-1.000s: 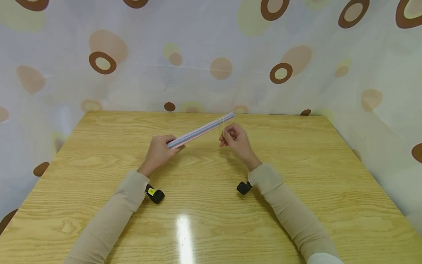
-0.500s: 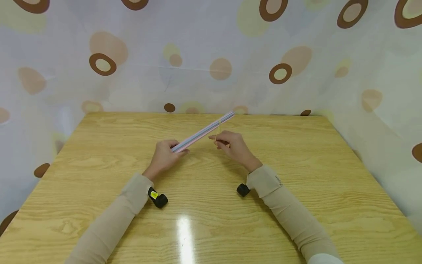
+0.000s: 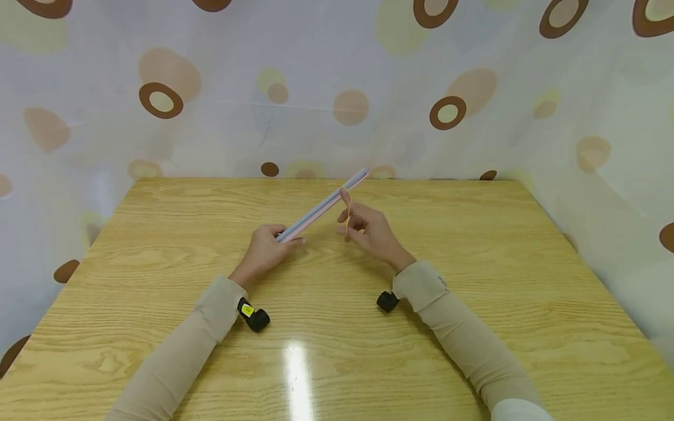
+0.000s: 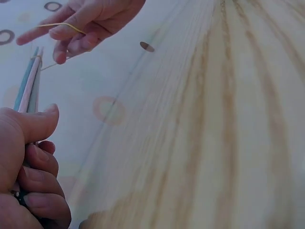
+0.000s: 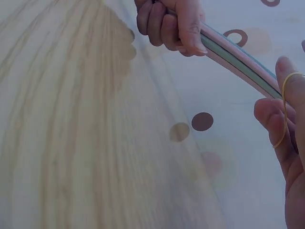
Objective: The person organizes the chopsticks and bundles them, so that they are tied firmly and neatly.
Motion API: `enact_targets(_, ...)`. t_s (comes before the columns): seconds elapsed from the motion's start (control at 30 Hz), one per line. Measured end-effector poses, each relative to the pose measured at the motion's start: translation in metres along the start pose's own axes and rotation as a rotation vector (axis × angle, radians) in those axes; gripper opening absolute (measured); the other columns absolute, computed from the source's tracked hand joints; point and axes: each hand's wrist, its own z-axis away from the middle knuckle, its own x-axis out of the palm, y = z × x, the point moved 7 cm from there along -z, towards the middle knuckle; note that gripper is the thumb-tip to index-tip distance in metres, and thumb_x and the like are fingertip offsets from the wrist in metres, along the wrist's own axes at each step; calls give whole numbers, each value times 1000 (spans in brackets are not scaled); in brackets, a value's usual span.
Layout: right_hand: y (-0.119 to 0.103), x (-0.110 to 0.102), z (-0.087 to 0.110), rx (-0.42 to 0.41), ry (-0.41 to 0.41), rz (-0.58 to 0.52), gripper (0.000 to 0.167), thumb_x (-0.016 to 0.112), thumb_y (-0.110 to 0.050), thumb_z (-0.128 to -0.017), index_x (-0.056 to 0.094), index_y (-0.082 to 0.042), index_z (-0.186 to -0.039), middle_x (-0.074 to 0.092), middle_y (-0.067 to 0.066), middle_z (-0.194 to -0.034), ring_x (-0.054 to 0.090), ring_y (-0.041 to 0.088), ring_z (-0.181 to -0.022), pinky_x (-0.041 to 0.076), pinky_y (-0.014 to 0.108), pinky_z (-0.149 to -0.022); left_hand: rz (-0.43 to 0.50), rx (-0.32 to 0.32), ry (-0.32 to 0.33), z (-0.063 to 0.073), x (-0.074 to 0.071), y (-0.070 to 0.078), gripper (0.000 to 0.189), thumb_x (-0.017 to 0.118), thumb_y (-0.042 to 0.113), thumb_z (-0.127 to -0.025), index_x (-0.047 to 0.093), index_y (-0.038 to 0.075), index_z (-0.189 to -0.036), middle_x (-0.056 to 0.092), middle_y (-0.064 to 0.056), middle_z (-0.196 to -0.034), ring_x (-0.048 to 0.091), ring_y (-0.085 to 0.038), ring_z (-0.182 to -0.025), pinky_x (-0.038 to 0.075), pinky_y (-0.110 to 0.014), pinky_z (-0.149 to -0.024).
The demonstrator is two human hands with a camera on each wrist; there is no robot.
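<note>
My left hand (image 3: 265,248) grips the near end of a bundle of long, slim pastel sticks (image 3: 318,211), slanting up and away to the right. Blue, pink and grey-green sticks (image 5: 238,58) show side by side in the right wrist view. A yellow rubber band (image 3: 348,217) is stretched across the spread fingers and thumb of my right hand (image 3: 372,233), whose index finger points toward the bundle's far part. In the left wrist view, part of the rubber band (image 4: 66,25) crosses my right fingers, and another strand runs to the stick tips. My left fingers hide the near stick ends.
The wood-grain table (image 3: 326,362) spreads below both hands. Behind it hangs a pale cloth (image 3: 310,58) with brown and beige round patterns. Black wrist cameras (image 3: 258,320) sit at both cuffs.
My right hand has gone from pinching the band beside the bundle's far end to spreading its fingers inside it, a little lower and leftward. My left hand has shifted slightly right, steepening the bundle.
</note>
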Motion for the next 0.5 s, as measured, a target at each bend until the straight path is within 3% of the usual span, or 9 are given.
enact_targets(0.03, 2, -1, 0, 28, -3, -36, 36, 60, 15, -86, 52, 17, -121, 61, 30, -99, 58, 19, -54, 52, 33, -55, 3, -2, -3, 0, 0, 0, 24, 76, 28, -83, 69, 5, -81, 43, 3, -58, 38, -12, -53, 33, -24, -50)
enact_targets(0.1, 8, -2, 2, 90, 3, -113, 59, 57, 14, -88, 33, 14, -141, 55, 33, -107, 57, 13, -57, 53, 35, -59, 5, -6, -4, 0, 1, 1, 24, 76, 28, -84, 70, 5, -82, 44, 2, -58, 39, -13, -53, 34, -24, -50)
enact_targets(0.17, 16, -2, 3, 147, 10, -200, 72, 55, 14, -90, 16, 5, -150, 51, 36, -112, 58, 7, -62, 54, 33, -64, 6, -11, 2, 0, 1, 1, 25, 76, 29, -84, 70, 5, -83, 44, 2, -59, 39, -13, -53, 34, -25, -51)
enact_targets(0.23, 24, -2, 4, 176, 38, -271, 76, 53, 14, -91, 12, -1, -153, 48, 36, -116, 60, 5, -66, 54, 30, -66, 6, -13, 12, 1, 2, 2, 25, 76, 29, -84, 69, 5, -81, 45, 1, -59, 39, -13, -54, 34, -25, -51)
enact_targets(0.27, 28, -2, 4, 183, 53, -295, 82, 53, 13, -91, 5, -8, -154, 50, 35, -110, 60, 5, -67, 54, 27, -67, 3, -13, 20, 1, 2, 3, 26, 76, 30, -84, 68, 5, -80, 45, 1, -59, 39, -13, -53, 33, -25, -51)
enact_targets(0.37, 36, -2, 5, 184, 115, -354, 84, 51, 9, -94, 1, -19, -155, 53, 27, -111, 61, 7, -70, 53, 26, -68, 8, -14, 48, 2, 3, 5, 30, 76, 32, -84, 65, 5, -76, 44, 1, -58, 39, -14, -52, 32, -25, -49)
enact_targets(0.5, 42, -2, 6, 235, 224, -411, 79, 48, 1, -98, -3, -22, -155, 63, 6, -107, 62, 12, -69, 52, 28, -69, 7, -8, 114, 5, 4, 9, 31, 77, 31, -83, 64, 4, -73, 45, -1, -59, 39, -14, -52, 32, -25, -48)
